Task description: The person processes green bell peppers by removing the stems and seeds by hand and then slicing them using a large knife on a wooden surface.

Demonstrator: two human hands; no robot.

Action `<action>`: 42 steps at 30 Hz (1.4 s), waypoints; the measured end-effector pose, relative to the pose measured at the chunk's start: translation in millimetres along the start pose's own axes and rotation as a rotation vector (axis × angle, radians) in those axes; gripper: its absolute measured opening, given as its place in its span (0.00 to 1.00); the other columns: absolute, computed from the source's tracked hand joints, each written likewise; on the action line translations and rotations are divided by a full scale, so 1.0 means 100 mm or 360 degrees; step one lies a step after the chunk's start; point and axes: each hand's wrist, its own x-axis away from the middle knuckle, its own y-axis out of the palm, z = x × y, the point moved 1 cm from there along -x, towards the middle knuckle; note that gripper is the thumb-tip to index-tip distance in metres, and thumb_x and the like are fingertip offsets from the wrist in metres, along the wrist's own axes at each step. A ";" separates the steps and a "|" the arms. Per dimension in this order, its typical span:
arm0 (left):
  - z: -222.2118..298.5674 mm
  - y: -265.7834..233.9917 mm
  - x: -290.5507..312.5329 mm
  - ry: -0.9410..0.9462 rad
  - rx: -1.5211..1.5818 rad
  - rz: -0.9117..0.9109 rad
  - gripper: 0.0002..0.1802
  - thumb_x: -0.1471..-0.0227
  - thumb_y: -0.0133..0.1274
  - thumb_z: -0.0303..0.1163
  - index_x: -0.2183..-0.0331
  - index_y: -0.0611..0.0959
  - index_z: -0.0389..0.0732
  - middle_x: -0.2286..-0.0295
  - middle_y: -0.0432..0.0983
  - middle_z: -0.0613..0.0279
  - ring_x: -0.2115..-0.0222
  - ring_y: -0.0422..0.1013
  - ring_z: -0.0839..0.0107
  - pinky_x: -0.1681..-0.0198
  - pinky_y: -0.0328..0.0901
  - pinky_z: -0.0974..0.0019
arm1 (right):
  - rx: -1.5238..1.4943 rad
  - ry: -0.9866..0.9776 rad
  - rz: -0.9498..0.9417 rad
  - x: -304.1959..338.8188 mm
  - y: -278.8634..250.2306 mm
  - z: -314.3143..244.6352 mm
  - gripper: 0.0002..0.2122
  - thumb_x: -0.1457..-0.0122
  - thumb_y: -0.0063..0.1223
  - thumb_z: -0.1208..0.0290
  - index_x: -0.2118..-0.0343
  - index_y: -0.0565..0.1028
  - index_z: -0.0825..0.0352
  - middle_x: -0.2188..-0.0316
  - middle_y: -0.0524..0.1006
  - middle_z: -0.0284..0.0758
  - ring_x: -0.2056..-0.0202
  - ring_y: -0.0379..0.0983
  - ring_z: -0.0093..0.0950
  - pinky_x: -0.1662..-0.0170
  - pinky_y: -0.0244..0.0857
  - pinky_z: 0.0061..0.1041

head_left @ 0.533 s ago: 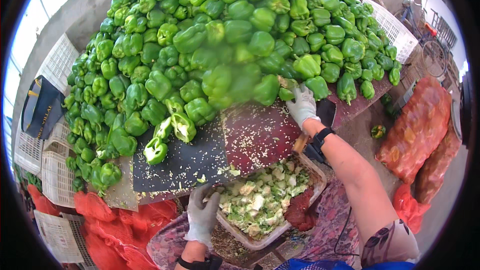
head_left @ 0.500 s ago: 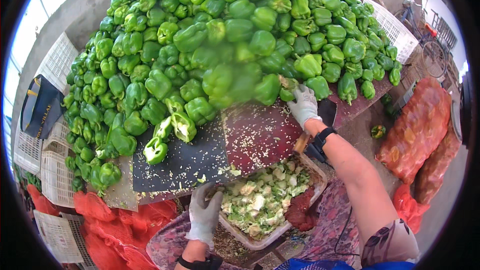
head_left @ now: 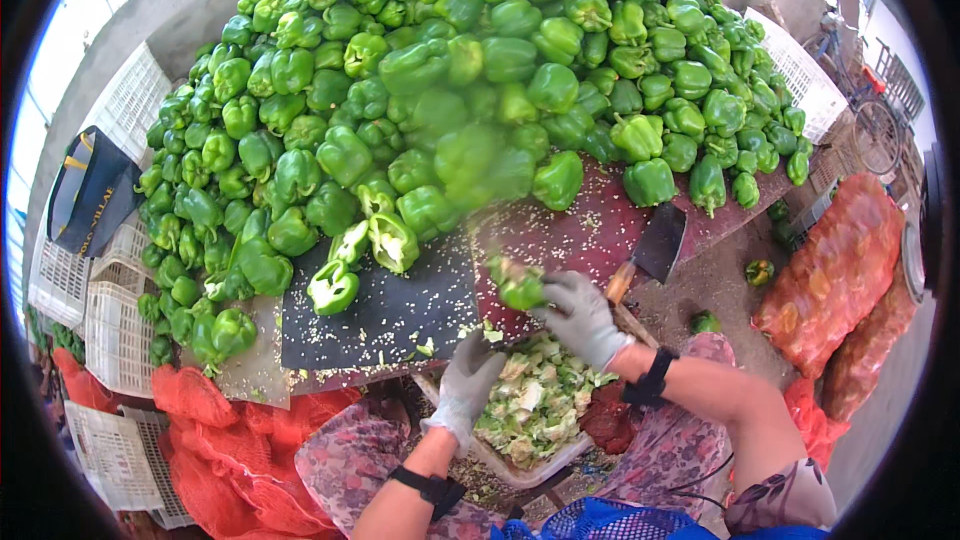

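My gloved right hand point(head_left: 582, 318) is closed on a green bell pepper point(head_left: 521, 290), held over the near edge of the work surface. The pepper is smeared by motion, with a brownish patch on its far side. My gloved left hand point(head_left: 470, 382) hovers at the left of the plastic tub point(head_left: 545, 468), fingers apart and nothing visible in them. Pale pepper cores and trimmings point(head_left: 535, 400) fill the tub. Beyond my right hand lies a cleaver point(head_left: 660, 243) with a wooden handle. Cut pepper halves point(head_left: 393, 243) rest at the left of the board.
A large heap of green peppers point(head_left: 345, 155) covers the far side. Seeds dot the dark mat point(head_left: 370, 315). White crates point(head_left: 120, 340) and red mesh sacks point(head_left: 215, 440) stand at left. Filled net sacks point(head_left: 830, 275) lie at right, and a bicycle point(head_left: 875, 130) stands behind.
My right hand has brought the pepper from the heap's near right edge toward me, above the tub's far side. My left hand has moved up and right. The cleaver's blade is now uncovered.
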 end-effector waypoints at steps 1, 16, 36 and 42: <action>0.06 0.02 -0.01 -0.0033 0.0082 -0.0023 0.39 0.49 0.59 0.30 0.40 0.60 0.33 0.51 0.70 0.53 0.55 0.69 0.69 0.53 0.67 0.67 | -0.0057 -0.0059 -0.0073 0.08 0.05 -0.13 0.13 0.47 0.59 0.64 0.58 0.76 0.59 0.53 0.72 0.40 0.51 0.68 0.39 0.47 0.63 0.37; 0.02 0.09 -0.15 -0.0246 0.0575 0.0159 0.35 0.49 0.50 0.22 0.40 0.58 0.35 0.53 0.69 0.51 0.60 0.74 0.62 0.58 0.73 0.62 | 0.0528 0.0990 0.0416 0.08 -0.17 0.81 0.31 0.53 0.62 0.58 0.46 0.65 0.65 0.48 0.64 0.50 0.47 0.60 0.49 0.43 0.57 0.42; 0.25 -0.14 0.05 -0.0387 0.0681 -0.0111 0.34 0.54 0.41 0.18 0.42 0.62 0.35 0.50 0.66 0.49 0.55 0.72 0.57 0.53 0.73 0.56 | 0.0628 0.1040 0.0357 0.09 -0.14 0.94 0.27 0.53 0.60 0.61 0.49 0.69 0.62 0.49 0.66 0.48 0.49 0.62 0.47 0.45 0.58 0.42; 0.35 -0.12 0.09 -0.0358 0.0691 -0.0210 0.35 0.57 0.42 0.18 0.43 0.65 0.36 0.50 0.66 0.51 0.54 0.71 0.60 0.52 0.71 0.57 | 0.0742 0.0884 0.0448 0.12 -0.08 0.83 0.25 0.51 0.59 0.60 0.50 0.70 0.65 0.49 0.65 0.47 0.47 0.60 0.46 0.44 0.57 0.41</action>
